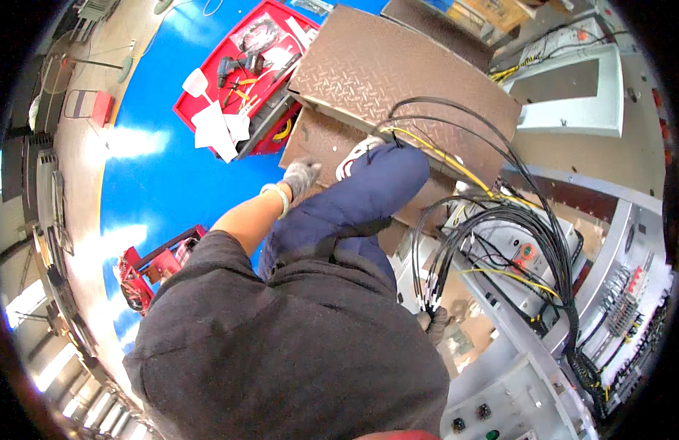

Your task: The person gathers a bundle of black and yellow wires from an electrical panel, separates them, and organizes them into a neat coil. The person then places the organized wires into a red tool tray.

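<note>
My left hand [303,177], in a grey work glove, is beside my left leg at the brown metal step [321,143]; its fingers do not show clearly and nothing in it can be made out. Low on the right, my gloved right hand [437,324] is closed around the gathered ends of several black cables [429,297], partly hidden by my shirt. White marks show on the cables near the hand. From there the cables loop up and over to a thick black bundle [563,271] at the open cabinet. A yellow cable [456,165] runs beside them.
A red tool cart [184,108] carries a cordless drill [233,67], pliers and papers. The brown tread-plate platform [383,62] rises ahead. At the right are a grey cabinet frame [610,238], wired terminals [624,312] and a panel door [526,389]. Blue floor [149,180] lies left.
</note>
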A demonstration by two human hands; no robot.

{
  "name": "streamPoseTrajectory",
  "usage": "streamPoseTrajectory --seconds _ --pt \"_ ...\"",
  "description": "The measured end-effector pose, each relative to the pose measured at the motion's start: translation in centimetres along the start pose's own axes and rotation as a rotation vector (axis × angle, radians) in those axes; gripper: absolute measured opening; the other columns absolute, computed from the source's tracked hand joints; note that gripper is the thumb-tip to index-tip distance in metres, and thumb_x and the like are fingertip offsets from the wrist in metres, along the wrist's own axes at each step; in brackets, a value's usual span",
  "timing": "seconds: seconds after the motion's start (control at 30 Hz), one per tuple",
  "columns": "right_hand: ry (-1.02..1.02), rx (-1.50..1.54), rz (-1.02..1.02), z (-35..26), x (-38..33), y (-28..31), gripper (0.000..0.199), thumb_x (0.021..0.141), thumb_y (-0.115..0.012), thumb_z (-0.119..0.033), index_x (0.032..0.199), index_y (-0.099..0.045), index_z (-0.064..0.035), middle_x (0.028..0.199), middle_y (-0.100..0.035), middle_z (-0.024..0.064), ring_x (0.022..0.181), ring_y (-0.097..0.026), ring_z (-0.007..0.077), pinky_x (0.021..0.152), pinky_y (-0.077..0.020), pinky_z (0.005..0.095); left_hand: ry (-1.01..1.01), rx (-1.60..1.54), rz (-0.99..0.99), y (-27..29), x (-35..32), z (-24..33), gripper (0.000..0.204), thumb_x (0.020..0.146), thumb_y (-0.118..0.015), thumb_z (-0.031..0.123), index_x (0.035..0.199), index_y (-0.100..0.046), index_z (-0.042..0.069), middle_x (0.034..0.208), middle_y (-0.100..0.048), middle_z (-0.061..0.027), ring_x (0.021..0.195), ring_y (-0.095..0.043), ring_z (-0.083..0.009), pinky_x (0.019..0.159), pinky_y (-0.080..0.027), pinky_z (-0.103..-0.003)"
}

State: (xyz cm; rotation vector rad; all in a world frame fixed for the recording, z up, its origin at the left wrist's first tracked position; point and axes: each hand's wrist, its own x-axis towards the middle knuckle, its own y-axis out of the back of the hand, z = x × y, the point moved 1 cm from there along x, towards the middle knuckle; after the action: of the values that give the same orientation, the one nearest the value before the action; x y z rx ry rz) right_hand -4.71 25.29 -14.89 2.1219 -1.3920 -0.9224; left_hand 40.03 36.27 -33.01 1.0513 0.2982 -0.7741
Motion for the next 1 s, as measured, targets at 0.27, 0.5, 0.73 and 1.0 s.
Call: streamPoseTrajectory --seconds 0.27,0.5,0.73,1.0 --pt "0.135 0.105 -0.067 -7.8 3.4 0.5 0.035 0.085 -0.049 -0.032 0.099 -0.051 -0.0002 0.075 -0.056 0.0068 0.066 -0.052 0.0156 0.061 -0.0422 0.0297 0.276 -0.273 -0.177 -7.6 -5.8 -16.2 0.033 0.084 -0.055 0.03 0.103 -0.064 0.004 0.094 -0.065 -0.0157 0.089 -0.061 -0.0275 0.079 -0.046 -0.035" --pt "0.24 0.151 -0.147 -9.7 6.7 0.3 0.058 0.089 -0.049 -0.047 0.119 -0.046 0.0024 0.096 -0.053 0.0106 0.076 -0.051 0.0155 0.066 -0.0458 0.0304 0.497 -0.387 -0.167 -9.6 -14.9 -20.7 0.029 0.085 -0.054 0.027 0.102 -0.066 0.007 0.106 -0.064 -0.0126 0.101 -0.059 -0.0291 0.088 -0.043 -0.036" --pt "0.21 0.153 -0.247 -10.7 8.0 -1.8 0.051 0.089 -0.048 -0.037 0.12 -0.046 0.0038 0.09 -0.056 0.0095 0.072 -0.053 0.0158 0.065 -0.0449 0.0286 0.82 -0.676 -0.005 -8.8 -16.3 -24.7 0.015 0.085 -0.059 0.018 0.094 -0.064 0.006 0.077 -0.063 -0.0054 0.066 -0.058 -0.0161 0.058 -0.046 -0.031" --pt "0.142 0.107 -0.148 -10.3 7.9 -5.9 0.049 0.087 -0.048 -0.038 0.115 -0.048 0.0027 0.077 -0.055 0.0092 0.066 -0.05 0.0172 0.06 -0.0418 0.0291 0.662 -0.538 0.156 -1.6 -6.1 -26.3 0.023 0.088 -0.057 0.025 0.101 -0.061 0.006 0.081 -0.064 -0.0079 0.068 -0.061 -0.0216 0.062 -0.049 -0.035"
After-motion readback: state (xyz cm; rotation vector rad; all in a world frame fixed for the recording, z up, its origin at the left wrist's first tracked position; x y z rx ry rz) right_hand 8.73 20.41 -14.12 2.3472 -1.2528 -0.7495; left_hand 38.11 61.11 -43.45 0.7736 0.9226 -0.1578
